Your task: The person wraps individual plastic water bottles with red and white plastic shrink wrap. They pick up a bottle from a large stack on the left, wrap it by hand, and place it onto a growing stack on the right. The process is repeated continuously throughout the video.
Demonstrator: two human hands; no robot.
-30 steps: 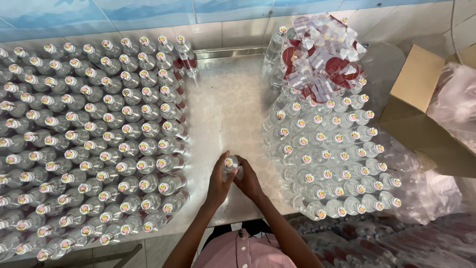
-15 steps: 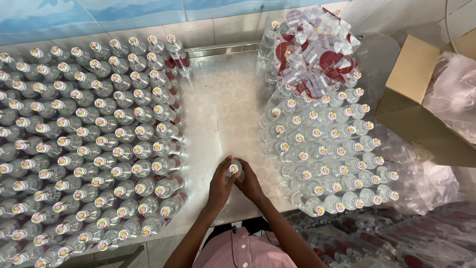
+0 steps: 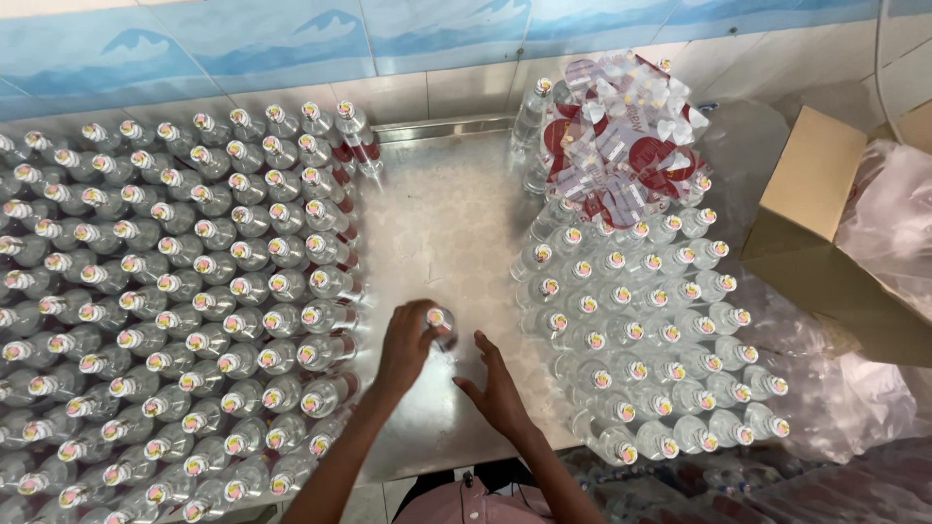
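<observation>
The bottle (image 3: pixel 440 326) stands upright on the steel table (image 3: pixel 442 218), in the bare lane near the table's front edge, between two crowds of like bottles. It is small, clear and capped, with a pale seal on top. It looks like glass or hard plastic: stiff, smooth, likely slippery, and light enough for one hand, though it would tip easily. The neck just under the cap, or the shoulder, looks the surest place to take hold.

The left hand (image 3: pixel 408 347) is wrapped around the bottle's upper part, fingers curled about it. The right hand (image 3: pixel 497 388) is open, fingers spread, just beside the bottle and not touching it.

To the left, bottle rows (image 3: pixel 184 311) fill the table to its left edge. To the right, another block (image 3: pixel 641 330) runs to the front right corner, with a heap of clear and red wrappers (image 3: pixel 621 146) at the back. A cardboard box (image 3: pixel 825 233) and plastic bags (image 3: pixel 888 228) lie beyond the right edge.
</observation>
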